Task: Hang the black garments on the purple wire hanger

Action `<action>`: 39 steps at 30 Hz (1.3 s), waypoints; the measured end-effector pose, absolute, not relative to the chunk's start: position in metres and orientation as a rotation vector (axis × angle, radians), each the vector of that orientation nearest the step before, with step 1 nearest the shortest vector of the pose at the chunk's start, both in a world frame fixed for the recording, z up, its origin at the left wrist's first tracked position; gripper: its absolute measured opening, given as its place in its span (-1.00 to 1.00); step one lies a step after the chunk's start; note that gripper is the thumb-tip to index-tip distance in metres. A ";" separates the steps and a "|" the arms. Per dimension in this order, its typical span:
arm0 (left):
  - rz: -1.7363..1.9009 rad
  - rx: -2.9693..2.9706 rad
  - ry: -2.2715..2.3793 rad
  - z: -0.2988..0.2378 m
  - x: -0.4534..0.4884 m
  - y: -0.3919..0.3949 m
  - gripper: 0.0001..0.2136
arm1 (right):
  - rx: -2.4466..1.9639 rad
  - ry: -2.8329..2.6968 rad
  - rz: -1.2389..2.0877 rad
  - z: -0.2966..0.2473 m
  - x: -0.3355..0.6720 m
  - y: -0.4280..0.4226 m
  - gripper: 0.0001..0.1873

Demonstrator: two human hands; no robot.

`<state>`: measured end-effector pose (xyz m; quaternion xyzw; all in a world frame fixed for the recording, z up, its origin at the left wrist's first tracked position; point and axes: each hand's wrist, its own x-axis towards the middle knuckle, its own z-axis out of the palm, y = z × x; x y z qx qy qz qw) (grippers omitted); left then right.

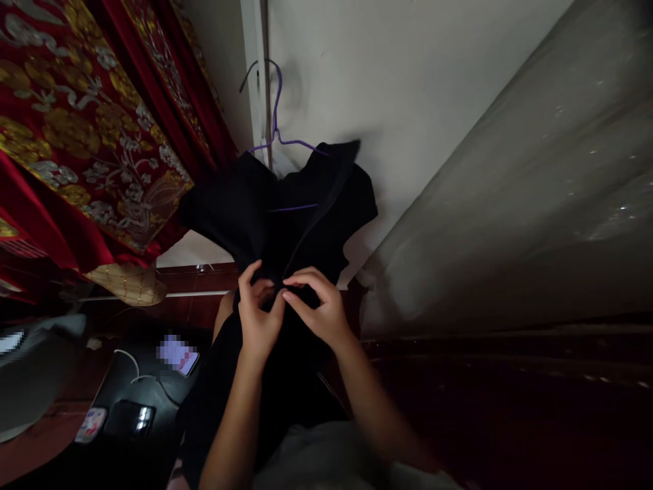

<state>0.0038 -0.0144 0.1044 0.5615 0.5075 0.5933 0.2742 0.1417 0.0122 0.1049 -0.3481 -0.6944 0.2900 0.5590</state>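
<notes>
A black short-sleeved shirt [337, 204] with a raised collar hangs on a purple hanger [278, 122], its front falling open below the neck. My left hand [259, 320] is at the left front edge, fingers curled and thumb pressed in against the cloth. Close beside it, my right hand [319, 306] pinches the other front edge between thumb and forefinger. The two thumb tips nearly meet at the middle of the shirt front. Whether a button lies between them is too dark to make out.
Red cloth with gold and silver embroidery [96, 116] hangs at the left. On a black surface below lie a lit phone [178, 355], a dark phone [130, 416] and a white cable [133, 364]. At the right hangs a large grey translucent sheet [490, 224].
</notes>
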 end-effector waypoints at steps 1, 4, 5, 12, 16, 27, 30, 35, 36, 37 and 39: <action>1.597 1.470 1.363 0.103 0.007 -0.018 -0.32 | -0.846 -1.592 0.725 0.099 0.139 0.009 -0.89; 1.583 1.433 1.369 0.100 0.011 -0.028 -0.29 | -0.929 -1.412 0.790 0.086 0.131 0.001 -0.83; 1.588 1.431 1.382 0.100 0.012 -0.030 -0.32 | -0.947 -1.367 0.802 0.083 0.129 -0.001 -0.84; 1.616 1.378 1.389 0.106 0.011 -0.034 -0.47 | -0.856 -1.573 0.651 0.091 0.133 0.014 -0.90; 1.584 1.397 1.410 0.105 0.014 -0.033 -0.61 | -0.741 -1.798 0.455 0.116 0.143 0.055 -0.86; 1.303 1.744 1.351 0.107 0.021 -0.029 -0.71 | -0.729 -1.793 0.138 0.246 0.136 0.188 -0.56; 1.422 1.937 1.340 0.148 -0.003 0.005 -0.71 | -0.746 -1.710 0.211 0.240 0.133 0.175 -0.55; 1.655 2.198 1.200 0.225 -0.024 0.079 -0.67 | -0.806 -1.669 0.345 0.229 0.136 0.147 -0.58; 1.628 2.262 1.172 0.235 -0.023 0.091 -0.69 | -0.801 -1.658 0.325 0.229 0.136 0.142 -0.59; 1.607 2.323 1.151 0.243 -0.022 0.100 -0.71 | -0.791 -1.652 0.292 0.230 0.136 0.138 -0.61; 1.600 2.396 1.149 0.251 -0.019 0.112 -0.73 | -0.761 -1.668 0.212 0.231 0.137 0.133 -0.61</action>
